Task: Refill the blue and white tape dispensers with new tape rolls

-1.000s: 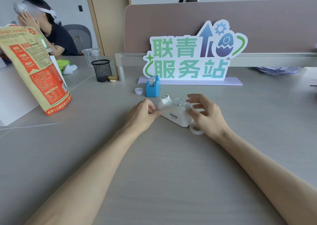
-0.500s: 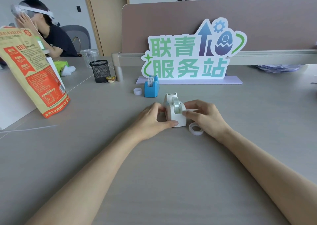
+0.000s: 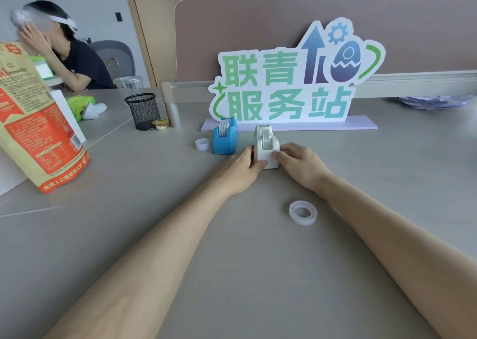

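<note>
The white tape dispenser stands upright on the grey table with a tape roll seated in it. My left hand grips its left side and my right hand grips its right side. Just to its left stands the blue tape dispenser, also with a roll in it. A small white core ring lies left of the blue one. A clear tape ring lies flat on the table between my forearms, nearer to me.
A green and white standing sign is right behind the dispensers. A black mesh pen cup and a small round item stand at the back left. An orange paper bag stands at the far left. A person sits beyond it.
Both hands have pushed the white dispenser away from me, up beside the blue one. The clear tape ring stayed behind and now lies apart from my right hand.
</note>
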`<state>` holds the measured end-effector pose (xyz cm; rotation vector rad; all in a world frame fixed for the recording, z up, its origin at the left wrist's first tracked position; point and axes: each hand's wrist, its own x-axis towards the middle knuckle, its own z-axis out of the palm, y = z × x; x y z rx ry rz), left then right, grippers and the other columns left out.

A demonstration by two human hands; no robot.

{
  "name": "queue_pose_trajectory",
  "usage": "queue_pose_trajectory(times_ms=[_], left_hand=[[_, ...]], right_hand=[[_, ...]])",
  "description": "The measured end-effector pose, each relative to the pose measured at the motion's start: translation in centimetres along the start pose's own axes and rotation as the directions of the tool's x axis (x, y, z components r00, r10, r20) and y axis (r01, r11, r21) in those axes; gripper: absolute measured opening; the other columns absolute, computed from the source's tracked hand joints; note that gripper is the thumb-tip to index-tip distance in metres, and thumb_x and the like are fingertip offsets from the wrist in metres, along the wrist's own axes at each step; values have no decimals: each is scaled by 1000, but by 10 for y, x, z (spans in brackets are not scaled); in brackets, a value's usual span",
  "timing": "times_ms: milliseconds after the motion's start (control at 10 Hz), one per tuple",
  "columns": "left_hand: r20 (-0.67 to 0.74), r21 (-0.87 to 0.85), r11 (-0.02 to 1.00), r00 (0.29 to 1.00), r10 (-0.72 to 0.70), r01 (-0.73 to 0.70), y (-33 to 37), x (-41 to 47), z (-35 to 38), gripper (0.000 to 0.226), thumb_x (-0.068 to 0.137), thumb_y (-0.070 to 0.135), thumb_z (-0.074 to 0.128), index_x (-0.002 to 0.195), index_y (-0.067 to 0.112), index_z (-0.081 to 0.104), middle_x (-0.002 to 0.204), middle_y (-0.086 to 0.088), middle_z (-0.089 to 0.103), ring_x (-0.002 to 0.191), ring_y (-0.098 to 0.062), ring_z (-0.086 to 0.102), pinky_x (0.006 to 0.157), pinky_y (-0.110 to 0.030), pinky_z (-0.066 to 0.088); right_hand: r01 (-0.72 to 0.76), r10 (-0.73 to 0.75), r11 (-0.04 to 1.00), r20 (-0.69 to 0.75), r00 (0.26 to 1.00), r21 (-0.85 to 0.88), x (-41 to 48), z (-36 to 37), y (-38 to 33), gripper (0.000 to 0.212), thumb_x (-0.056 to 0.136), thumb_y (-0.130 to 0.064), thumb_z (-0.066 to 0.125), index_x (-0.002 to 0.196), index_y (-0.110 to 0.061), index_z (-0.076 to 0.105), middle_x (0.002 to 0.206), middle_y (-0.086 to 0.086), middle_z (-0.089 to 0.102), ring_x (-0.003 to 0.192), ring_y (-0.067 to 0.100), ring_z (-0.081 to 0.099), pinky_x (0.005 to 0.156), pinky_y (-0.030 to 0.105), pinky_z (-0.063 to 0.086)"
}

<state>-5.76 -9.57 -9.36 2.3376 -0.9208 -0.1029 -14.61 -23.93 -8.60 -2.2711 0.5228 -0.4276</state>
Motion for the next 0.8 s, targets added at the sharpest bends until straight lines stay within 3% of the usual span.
queue_pose_trajectory(times_ms=[200,400,500,600,700,800], left_hand=[[-21,109,992,998,-54,56,-1,34,9,42,96,48,36,131,27,42,126,-6,60,107,-30,58,90,-45,49],[-57,183,977,993,-102,111,6,40,11,42,99,46,32,130,19,43,125,-12,60,108,-35,57,89,-44,48],[-76,196,973,991,-111,124,11,35,11,42,100,44,32,127,15,44,124,-14,59,107,-34,58,81,-40,46],[-104,203,971,989,-105,125,13,27,10,39,100,43,31,112,11,48,117,-16,61,101,-35,58,71,-38,41],[-108,178,979,991,-85,103,8,13,8,32,99,41,33,106,12,47,116,-14,62,95,-33,58,71,-38,46],[-53,180,978,994,-94,103,7,-4,4,43,98,38,33,136,17,38,137,-11,53,115,-33,54,90,-42,48]], right_hand=[[-6,5,994,-6,1000,-105,33,4,3,42,95,-47,38,129,-29,54,129,-3,61,124,25,50,108,43,33],[16,-17,985,-1,1000,-172,40,6,3,42,97,-48,35,128,-27,53,128,-1,61,124,26,49,106,42,33],[25,-25,982,1,1000,-186,33,4,2,38,97,-45,37,124,-26,55,126,-1,62,122,26,50,104,41,34],[52,-52,990,6,999,-131,21,1,2,32,97,-37,41,115,-23,62,117,3,66,113,29,56,99,40,41],[122,-120,989,23,992,-83,-1,-4,4,29,98,-31,44,109,-16,67,106,6,69,102,27,59,82,30,43],[156,-155,986,31,987,-58,-30,-9,5,28,99,-32,45,100,-15,68,95,7,70,92,26,59,77,29,41]])
